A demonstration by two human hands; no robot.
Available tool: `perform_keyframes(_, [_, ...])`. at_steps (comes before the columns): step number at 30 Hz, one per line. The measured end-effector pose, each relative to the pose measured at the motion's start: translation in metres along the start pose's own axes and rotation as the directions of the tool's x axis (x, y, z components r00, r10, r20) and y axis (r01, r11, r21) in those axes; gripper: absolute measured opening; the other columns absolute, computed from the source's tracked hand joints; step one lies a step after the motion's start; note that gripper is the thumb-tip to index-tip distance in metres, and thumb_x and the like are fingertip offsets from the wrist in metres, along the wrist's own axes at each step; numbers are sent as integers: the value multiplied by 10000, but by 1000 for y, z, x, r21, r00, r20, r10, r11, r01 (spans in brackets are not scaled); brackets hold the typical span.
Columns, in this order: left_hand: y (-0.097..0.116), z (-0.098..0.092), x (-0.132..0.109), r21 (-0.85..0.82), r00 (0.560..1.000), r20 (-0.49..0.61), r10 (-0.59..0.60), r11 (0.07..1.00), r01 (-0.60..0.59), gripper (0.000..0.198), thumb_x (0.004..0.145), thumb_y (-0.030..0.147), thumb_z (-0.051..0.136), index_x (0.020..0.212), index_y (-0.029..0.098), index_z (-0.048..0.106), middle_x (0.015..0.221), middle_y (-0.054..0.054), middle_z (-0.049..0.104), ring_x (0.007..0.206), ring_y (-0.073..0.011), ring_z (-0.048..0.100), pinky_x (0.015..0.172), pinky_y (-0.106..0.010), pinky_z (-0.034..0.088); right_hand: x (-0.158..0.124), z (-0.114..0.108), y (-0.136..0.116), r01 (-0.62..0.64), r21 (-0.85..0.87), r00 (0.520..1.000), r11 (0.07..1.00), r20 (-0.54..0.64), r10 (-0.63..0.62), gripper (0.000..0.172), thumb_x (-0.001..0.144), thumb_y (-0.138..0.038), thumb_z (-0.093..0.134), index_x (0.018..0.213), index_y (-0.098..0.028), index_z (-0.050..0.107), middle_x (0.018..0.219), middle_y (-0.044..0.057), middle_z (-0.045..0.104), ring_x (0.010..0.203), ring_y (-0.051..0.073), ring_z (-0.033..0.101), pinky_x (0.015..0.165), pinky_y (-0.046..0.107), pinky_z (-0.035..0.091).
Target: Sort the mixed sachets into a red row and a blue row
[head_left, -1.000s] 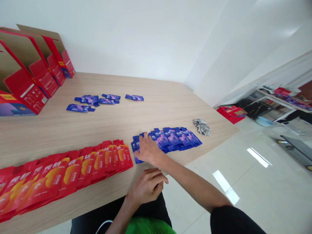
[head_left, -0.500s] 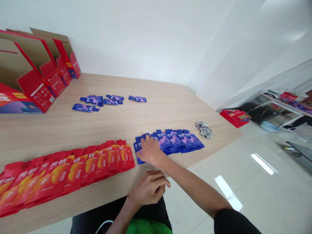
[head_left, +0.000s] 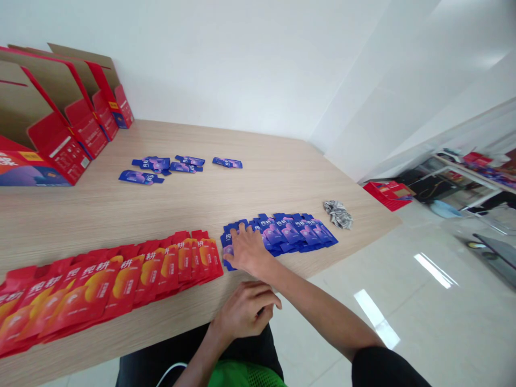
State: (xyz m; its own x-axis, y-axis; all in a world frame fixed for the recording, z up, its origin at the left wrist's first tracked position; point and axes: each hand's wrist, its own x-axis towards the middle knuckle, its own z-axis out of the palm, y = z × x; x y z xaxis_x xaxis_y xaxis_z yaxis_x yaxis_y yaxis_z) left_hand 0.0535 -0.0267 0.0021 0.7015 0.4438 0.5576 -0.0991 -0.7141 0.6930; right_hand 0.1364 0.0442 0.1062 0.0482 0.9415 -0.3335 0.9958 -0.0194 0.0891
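My right hand lies palm down with spread fingers on the left end of a row of overlapping blue sachets. Its fingertips touch the printed fronts, and the hand covers part of those sachets. Closer to my body, my left hand rests at the table's front edge under my right wrist, its fingers curled in and nothing seen in them. To the left of the blue row, a long fanned row of red sachets with orange fruit prints runs along the table's front.
Several loose blue sachets lie farther back on the wooden table. Open red cartons stand at the back left against the wall. A crumpled grey cloth sits right of the blue row. A red box is beyond the table's right edge.
My right hand has shifted very slightly on the blue sachets, its fingers still spread. The left hand and the sachet rows look the same.
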Motion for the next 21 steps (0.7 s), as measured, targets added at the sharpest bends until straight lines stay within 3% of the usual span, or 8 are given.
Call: perform_keyframes(21, [-4,3,-2,1,1000,-5,20,1000,-20,291,842,26,523,925,227,718,832,3,765,764,-157,705,761,-258,529,2,3,-2,26,20,999,999,25,-26,658,940,-439,700,1481,-93,561,1560,289,501,1373,393,579,1076,485,509])
